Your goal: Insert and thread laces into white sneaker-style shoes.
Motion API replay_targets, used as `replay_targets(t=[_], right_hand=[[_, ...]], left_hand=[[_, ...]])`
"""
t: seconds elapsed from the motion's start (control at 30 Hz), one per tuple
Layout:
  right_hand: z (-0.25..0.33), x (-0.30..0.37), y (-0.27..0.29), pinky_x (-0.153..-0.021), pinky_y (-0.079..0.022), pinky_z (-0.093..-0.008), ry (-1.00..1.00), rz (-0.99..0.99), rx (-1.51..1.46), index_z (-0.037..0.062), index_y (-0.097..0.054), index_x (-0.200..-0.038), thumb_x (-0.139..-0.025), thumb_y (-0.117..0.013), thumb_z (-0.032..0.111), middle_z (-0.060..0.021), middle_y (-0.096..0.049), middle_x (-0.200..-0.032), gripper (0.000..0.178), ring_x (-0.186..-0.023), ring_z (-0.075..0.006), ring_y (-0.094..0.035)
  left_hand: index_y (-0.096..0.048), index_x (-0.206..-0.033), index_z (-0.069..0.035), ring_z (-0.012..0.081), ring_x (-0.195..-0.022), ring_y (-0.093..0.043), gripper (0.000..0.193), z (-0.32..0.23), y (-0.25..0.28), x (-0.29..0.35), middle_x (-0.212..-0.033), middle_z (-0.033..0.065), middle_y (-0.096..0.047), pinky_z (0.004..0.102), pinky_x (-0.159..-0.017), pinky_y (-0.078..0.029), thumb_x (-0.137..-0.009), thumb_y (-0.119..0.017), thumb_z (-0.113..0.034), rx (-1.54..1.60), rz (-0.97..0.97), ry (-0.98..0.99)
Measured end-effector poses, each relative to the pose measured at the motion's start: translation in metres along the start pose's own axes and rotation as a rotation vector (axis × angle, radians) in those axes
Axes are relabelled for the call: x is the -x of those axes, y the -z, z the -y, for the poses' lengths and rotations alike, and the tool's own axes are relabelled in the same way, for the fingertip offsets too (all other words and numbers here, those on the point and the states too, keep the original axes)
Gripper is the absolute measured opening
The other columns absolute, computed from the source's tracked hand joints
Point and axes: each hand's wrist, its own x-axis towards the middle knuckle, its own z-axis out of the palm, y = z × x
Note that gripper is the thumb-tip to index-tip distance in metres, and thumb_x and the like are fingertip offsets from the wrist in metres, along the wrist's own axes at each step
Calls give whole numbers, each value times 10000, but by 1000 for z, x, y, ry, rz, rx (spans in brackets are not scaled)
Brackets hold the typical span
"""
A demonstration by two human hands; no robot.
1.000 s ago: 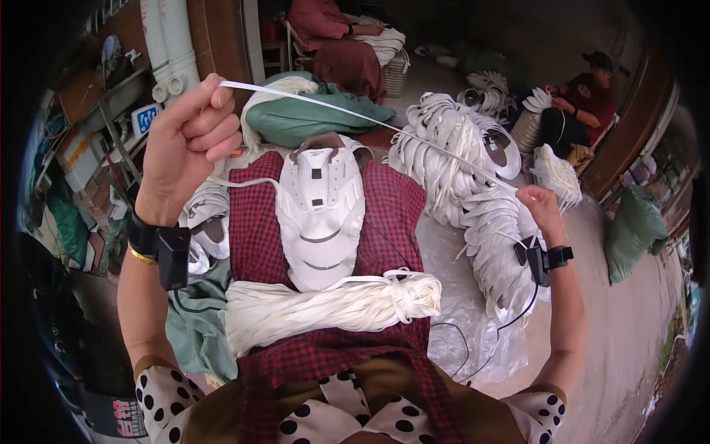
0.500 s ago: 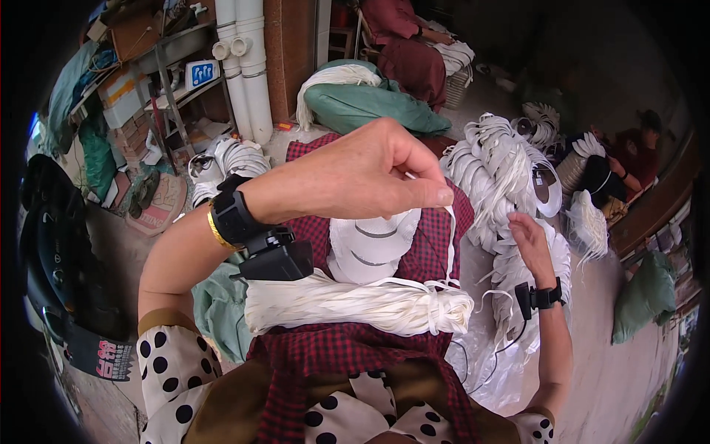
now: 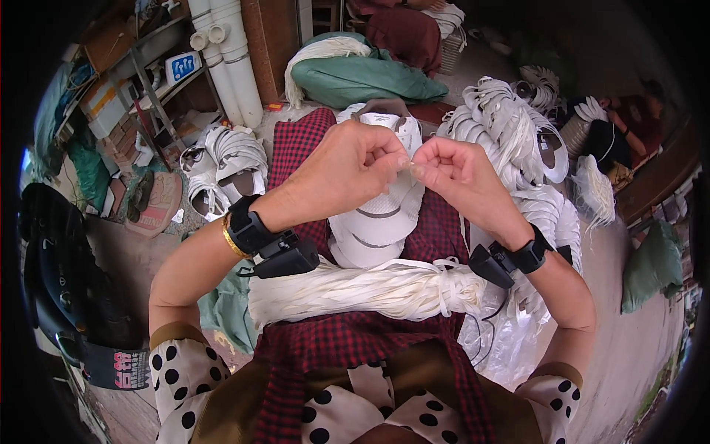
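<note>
Both of my hands meet in front of my chest, fingertips almost touching. My left hand (image 3: 362, 163) is closed in a pinch on a thin white shoelace, of which only a small tip shows. My right hand (image 3: 466, 177) pinches at the same spot from the other side, its fingers on the lace end. Under them, on my checked apron (image 3: 303, 148), lies a stack of white shoe uppers (image 3: 373, 226), partly hidden by the hands. Across my lap, closer to me, rests a thick bundle of white shoelaces (image 3: 355, 292), tied at its right end.
More white uppers (image 3: 492, 118) are heaped at right, others (image 3: 225, 159) at left. A green sack (image 3: 362, 80) with laces on it lies ahead, near a seated person (image 3: 403, 37). Another person (image 3: 640, 122) sits at far right. White pipes (image 3: 233, 66) and a cluttered shelf stand at far left.
My right hand has come up from the right-hand pile to meet my left. The left hand has lowered and drawn slightly left. The view has shifted, showing more of the uppers' stack.
</note>
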Motion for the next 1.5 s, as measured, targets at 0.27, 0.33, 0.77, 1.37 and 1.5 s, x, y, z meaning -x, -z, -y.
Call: replay_targets(t=[0.27, 0.33, 0.77, 1.37, 1.5], right_hand=[[-25, -20, -15, -636, -519, -265, 98, -75, 310, -42, -703, -876, -852, -764, 102, -54, -684, -804, 158, -736, -92, -603], [-20, -22, -18, -620, -549, -298, 122, -62, 446, -46, -706, -912, -836, -766, 101, -104, -689, -862, 176, -760, -145, -646], [-21, -23, -18, -593, -499, -277, 148, -69, 443, -41, -705, -856, -834, -740, 90, -76, -683, -772, 137, -678, -131, -632], [-21, -27, -24, -586, -472, -268, 63, -51, 488, -34, -704, -842, -834, -747, 100, -74, -687, -734, 141, -648, -73, -582], [-41, -30, -17, -642, -462, -234, 16, 5, 232, -13, -710, -868, -844, -757, 86, -10, -690, -782, 112, -736, -43, -566]], left_hand=[[-701, -1058, -15, 136, -701, -583, 267, 39, -9, 29, -837, 59, -598, 282, -642, -505, -805, -775, -53, -238, -273, -92], [-703, -1068, -19, 141, -714, -594, 273, 45, -7, 28, -845, 65, -601, 284, -649, -509, -807, -775, -55, -258, -262, -103], [-718, -1073, -38, 174, -760, -633, 275, 60, -9, 31, -873, 81, -609, 294, -679, -531, -805, -775, -61, -255, -257, -196], [-716, -1067, -26, 173, -787, -645, 281, 63, -9, 32, -898, 85, -608, 299, -695, -543, -793, -776, -48, -228, -246, -135], [-718, -1062, -29, 169, -769, -632, 282, 64, -8, 30, -882, 79, -605, 296, -680, -535, -788, -779, -47, -221, -256, -168]])
